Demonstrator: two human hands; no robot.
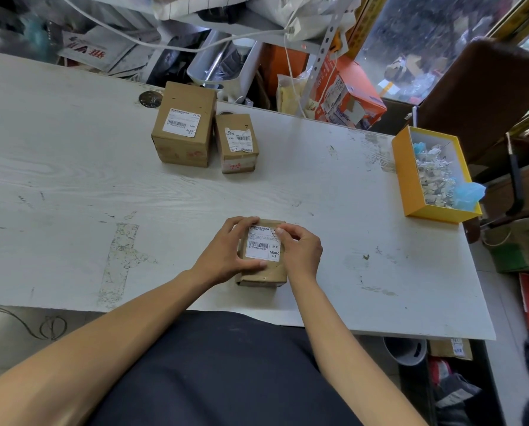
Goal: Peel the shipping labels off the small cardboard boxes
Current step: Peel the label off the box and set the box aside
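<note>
A small cardboard box (263, 273) stands near the front edge of the white table (72, 186), with a white shipping label (261, 245) on its top. My left hand (226, 252) grips the box from its left side. My right hand (300, 249) pinches the label's far right corner, which is lifted and torn. Two more boxes stand at the back: a larger one (183, 124) with a whole label, and a smaller one (237, 142) with a partly torn label.
A yellow tray (407, 176) with crumpled label scraps and blue bits sits at the table's right side. Behind the table are cluttered shelves, cables and an orange carton (349, 93). A brown chair (484, 96) stands at the far right.
</note>
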